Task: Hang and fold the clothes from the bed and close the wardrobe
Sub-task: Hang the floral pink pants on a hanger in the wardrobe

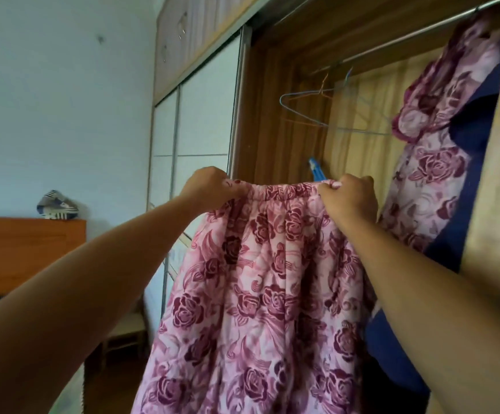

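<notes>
Two rose-print garments: held garment (257, 279), hung garment (431, 180). Left hand (210, 186), right hand (350, 195): fingers curled tight on held garment's waistband.

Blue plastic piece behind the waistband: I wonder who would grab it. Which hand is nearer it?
Right. The right hand grips the floral garment by its waistband just beside the blue plastic piece, slightly below it. The left hand grips the far end, well to its left.
</notes>
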A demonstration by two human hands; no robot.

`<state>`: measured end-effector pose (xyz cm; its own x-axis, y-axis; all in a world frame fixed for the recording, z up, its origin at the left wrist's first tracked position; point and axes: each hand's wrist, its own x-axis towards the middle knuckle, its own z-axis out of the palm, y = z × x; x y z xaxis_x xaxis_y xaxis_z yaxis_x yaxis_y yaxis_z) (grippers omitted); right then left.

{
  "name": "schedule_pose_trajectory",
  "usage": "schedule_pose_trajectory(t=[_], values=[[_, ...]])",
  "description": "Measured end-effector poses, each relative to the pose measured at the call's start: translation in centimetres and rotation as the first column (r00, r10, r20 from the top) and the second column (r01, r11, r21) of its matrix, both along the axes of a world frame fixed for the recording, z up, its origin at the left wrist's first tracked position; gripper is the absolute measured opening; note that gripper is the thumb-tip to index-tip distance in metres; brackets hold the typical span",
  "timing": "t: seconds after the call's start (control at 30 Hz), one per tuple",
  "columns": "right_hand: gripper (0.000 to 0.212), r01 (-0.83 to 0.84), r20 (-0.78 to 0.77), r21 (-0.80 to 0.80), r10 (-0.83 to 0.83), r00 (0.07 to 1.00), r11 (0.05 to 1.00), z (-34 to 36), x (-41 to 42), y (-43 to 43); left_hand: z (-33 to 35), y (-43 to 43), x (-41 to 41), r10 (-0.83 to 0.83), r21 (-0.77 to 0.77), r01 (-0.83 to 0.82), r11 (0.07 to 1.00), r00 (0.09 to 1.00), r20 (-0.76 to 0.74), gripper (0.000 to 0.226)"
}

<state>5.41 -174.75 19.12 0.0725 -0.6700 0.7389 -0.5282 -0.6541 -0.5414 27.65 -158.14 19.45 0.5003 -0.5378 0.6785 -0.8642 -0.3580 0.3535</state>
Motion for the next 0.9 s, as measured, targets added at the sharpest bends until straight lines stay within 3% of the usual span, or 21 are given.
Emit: schedule_pose_trajectory(t=[0.23, 0.37, 0.7, 0.9], values=[[0.048, 0.175, -0.027, 0.067, -0.174, 0.984, 0.982, 1.1, 3.2, -7.4, 1.0, -10.3, 6.1, -0.209, 0.058, 0.208, 0.976, 0.978, 0.008, 0.058], [0.046, 0.238, -0.059, 0.046, -0.235, 0.97, 0.97, 0.9, 3.3, -10.0, 1.0, -15.3, 7.6, -0.294, 0.003, 0.294, 0.956, 0.956, 0.01, 0.054], [0.043, 0.306, -0.118, 0.002, -0.303, 0.945, 0.952, 1.3, 2.2, -13.1, 2.3, -22.5, 8.6, -0.355, -0.097, 0.356, 0.929, 0.934, 0.032, 0.048], [0.041, 0.311, -0.072, -0.031, -0.313, 0.947, 0.95, 2.9, 1.1, -16.1, 4.1, -27.9, 8.6, -0.433, -0.119, 0.436, 0.892, 0.9, 0.048, 0.047]])
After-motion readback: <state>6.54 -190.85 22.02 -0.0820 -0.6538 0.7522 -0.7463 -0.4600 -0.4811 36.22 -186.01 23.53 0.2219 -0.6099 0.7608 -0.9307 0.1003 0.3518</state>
